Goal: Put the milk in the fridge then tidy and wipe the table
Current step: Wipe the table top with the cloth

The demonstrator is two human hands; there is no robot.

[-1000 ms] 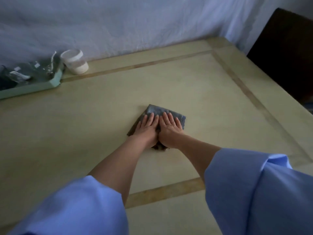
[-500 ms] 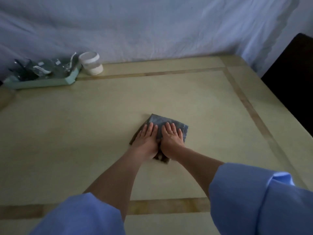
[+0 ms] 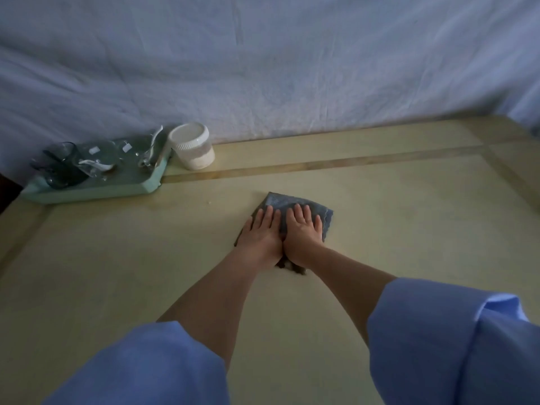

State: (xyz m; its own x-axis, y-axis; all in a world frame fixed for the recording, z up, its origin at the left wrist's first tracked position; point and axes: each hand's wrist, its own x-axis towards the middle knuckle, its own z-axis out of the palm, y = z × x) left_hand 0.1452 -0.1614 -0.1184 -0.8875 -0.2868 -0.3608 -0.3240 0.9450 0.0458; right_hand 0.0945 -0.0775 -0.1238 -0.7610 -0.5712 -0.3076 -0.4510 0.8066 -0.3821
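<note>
Pressing the cloth (image 3: 295,204) flat mid-table (image 3: 409,217), our left hand (image 3: 260,238) and right hand (image 3: 302,233) lie side by side, fingers straight — its centre hidden beneath them; tray (image 3: 96,191) glassware indistinct.

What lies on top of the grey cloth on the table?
The left hand and right hand press flat, side by side, on the folded grey cloth. They hide its middle; the beige table beneath it is covered.

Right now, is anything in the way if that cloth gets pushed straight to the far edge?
Nothing visible. Left hand and right hand press flat on the cloth; bare table lies ahead. The jar and tray stand off left.
</note>
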